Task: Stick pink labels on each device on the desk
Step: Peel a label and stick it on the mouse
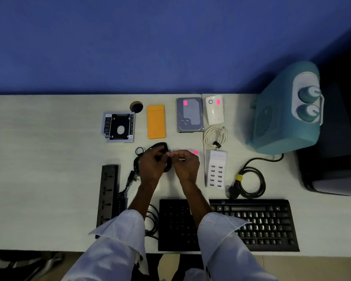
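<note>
My left hand (153,163) and my right hand (185,165) meet over the desk's middle, pinching a small pink label (170,154) between their fingertips. A pink label sheet (195,152) pokes out behind my right hand. Under my left hand lies a black mouse (160,146), mostly hidden. The hard drive (189,115) and the white device (214,109) each carry a pink label. No label shows on the orange case (156,121), the drive caddy (119,127), the white USB hub (216,169), the power strip (107,195) or the keyboard (261,224).
A teal appliance (286,110) stands at the right, its black cable (251,182) coiled on the desk. A white coiled cable (215,136) lies beside the hard drive. A cable hole (136,107) sits at the back. Black cords trail left of the keyboard.
</note>
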Demonstrator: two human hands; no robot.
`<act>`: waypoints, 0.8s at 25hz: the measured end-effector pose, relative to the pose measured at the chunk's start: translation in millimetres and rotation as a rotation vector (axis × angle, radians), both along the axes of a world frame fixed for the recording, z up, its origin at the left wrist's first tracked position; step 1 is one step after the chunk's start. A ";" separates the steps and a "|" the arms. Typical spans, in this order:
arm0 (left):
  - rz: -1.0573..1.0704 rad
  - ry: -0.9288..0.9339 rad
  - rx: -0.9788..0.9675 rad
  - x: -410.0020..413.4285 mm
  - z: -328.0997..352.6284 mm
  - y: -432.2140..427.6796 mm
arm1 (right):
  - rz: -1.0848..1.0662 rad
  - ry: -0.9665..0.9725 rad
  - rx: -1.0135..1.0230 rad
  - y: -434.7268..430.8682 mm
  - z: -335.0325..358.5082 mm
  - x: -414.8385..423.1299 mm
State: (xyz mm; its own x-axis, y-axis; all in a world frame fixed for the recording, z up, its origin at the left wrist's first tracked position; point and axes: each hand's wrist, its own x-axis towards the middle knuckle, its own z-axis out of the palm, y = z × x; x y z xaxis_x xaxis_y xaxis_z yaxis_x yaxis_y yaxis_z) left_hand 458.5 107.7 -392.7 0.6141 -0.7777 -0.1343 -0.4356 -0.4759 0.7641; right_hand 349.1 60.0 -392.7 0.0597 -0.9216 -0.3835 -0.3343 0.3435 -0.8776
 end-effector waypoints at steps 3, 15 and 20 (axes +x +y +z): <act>0.093 -0.363 0.205 -12.4 -9.5 1.2 | -0.004 0.041 -0.001 -2.2 -4.7 -3.0; 0.045 -0.098 0.209 -8.9 2.8 -15.2 | -0.073 -0.056 0.056 -17.2 -8.1 -14.8; 0.363 0.864 -0.134 22.8 36.1 -8.3 | 0.078 -0.263 0.220 -23.5 20.2 -6.5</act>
State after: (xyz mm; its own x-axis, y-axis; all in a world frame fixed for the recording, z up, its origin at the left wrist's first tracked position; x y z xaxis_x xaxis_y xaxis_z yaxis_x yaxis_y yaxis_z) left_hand 481.3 99.5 -356.5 0.5515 -0.6006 -0.5789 0.4640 -0.3559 0.8112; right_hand 342.6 36.5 -372.4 0.2495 -0.8074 -0.5347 -0.1396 0.5164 -0.8449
